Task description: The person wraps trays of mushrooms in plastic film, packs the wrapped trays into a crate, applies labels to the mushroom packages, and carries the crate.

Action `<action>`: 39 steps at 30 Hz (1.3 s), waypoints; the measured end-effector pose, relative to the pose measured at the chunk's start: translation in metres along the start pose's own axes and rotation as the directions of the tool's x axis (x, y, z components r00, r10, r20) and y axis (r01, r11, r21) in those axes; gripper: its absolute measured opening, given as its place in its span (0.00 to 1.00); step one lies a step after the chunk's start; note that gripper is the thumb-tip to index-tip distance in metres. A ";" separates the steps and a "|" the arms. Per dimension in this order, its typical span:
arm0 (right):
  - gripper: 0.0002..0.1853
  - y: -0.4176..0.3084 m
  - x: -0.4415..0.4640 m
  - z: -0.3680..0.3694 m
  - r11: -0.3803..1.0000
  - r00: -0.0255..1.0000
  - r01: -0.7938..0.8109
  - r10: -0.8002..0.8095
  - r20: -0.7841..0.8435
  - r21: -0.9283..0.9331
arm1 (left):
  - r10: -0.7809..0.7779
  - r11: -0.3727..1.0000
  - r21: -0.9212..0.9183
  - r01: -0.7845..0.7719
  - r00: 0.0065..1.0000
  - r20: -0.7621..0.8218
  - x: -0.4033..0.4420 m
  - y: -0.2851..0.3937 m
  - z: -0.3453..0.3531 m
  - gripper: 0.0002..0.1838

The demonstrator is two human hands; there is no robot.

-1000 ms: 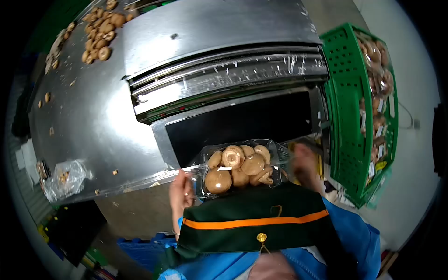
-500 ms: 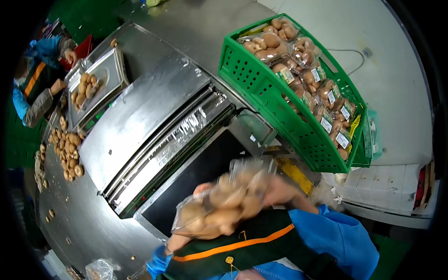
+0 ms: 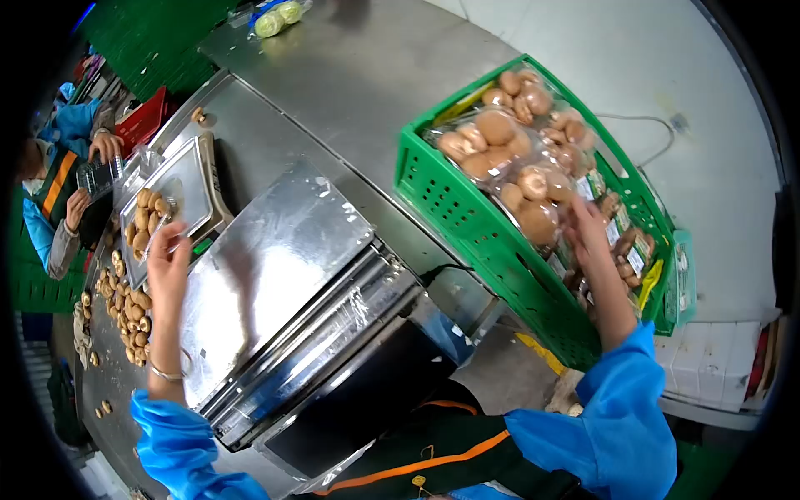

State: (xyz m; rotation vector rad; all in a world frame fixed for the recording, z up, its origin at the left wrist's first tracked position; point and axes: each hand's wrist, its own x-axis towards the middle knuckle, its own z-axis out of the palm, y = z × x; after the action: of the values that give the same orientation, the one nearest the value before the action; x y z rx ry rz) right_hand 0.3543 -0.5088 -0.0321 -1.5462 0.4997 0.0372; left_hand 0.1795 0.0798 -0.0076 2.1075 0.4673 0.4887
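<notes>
My right hand (image 3: 587, 233) is in the green crate (image 3: 475, 225), its fingers on the side of a clear-wrapped pack of mushrooms (image 3: 536, 200). Other wrapped packs lie around it, some with white labels. My left hand (image 3: 169, 258) is raised at the near edge of a scale's metal tray (image 3: 185, 196). Its fingers reach to a clear pack of mushrooms (image 3: 146, 221) on that tray. The contact of the fingertips with this pack is hard to make out.
The wrapping machine (image 3: 317, 333) with its black plate (image 3: 367, 404) stands before me. Loose mushrooms (image 3: 125, 308) lie on the metal table at left. A co-worker (image 3: 62, 183) holds a clear tray behind the scale. Wrapped green vegetables (image 3: 279, 18) lie at the far end.
The wrapped pack has gone from in front of my body into the crate at right. My left hand has left it and reached out to the scale. The co-worker now holds a clear tray.
</notes>
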 end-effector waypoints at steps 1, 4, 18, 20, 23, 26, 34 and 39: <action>0.31 0.000 -0.006 -0.002 0.985 0.993 0.106 -0.112 -0.043 -0.137 | -0.004 0.985 0.170 0.012 0.999 -0.050 0.013 -0.025 -0.025 0.11; 0.35 -0.005 -0.041 0.030 0.183 0.629 0.651 -0.673 0.389 -0.736 | -0.007 0.944 0.323 0.074 0.979 -0.205 0.046 -0.109 -0.091 0.15; 0.26 -0.020 0.036 0.107 0.232 0.609 0.747 -0.615 0.500 -0.623 | -0.672 0.740 -0.231 0.631 0.688 -0.274 0.103 -0.206 -0.123 0.14; 0.27 -0.024 0.033 0.117 -0.011 0.550 0.783 -0.457 0.699 -0.623 | -0.598 0.792 -0.298 0.533 0.775 -0.204 0.104 -0.222 -0.120 0.11; 0.32 -0.029 0.026 0.112 0.084 0.555 0.817 -0.380 0.740 -0.570 | -0.530 0.802 -0.483 0.351 0.792 -0.303 0.089 -0.204 -0.106 0.09; 0.38 -0.033 0.038 0.091 -0.034 0.617 0.758 -0.286 0.733 -0.652 | -0.532 0.812 -0.472 0.344 0.769 -0.355 0.090 -0.215 -0.113 0.05; 0.41 -0.051 0.029 0.109 -0.078 0.596 0.757 -0.325 0.734 -0.649 | -0.494 0.843 -0.402 0.357 0.811 -0.314 -0.002 -0.086 -0.093 0.06; 0.47 -0.030 0.047 0.116 0.112 0.612 0.770 -0.410 0.677 -0.628 | -0.552 0.744 -0.541 0.392 0.816 -0.169 -0.090 -0.039 -0.048 0.08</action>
State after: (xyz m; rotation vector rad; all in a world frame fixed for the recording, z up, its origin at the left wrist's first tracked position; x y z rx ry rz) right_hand 0.4395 -0.4125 -0.0256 -2.6924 -0.6913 -0.0895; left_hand 0.0730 0.0883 -0.0307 1.3464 0.9454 0.5720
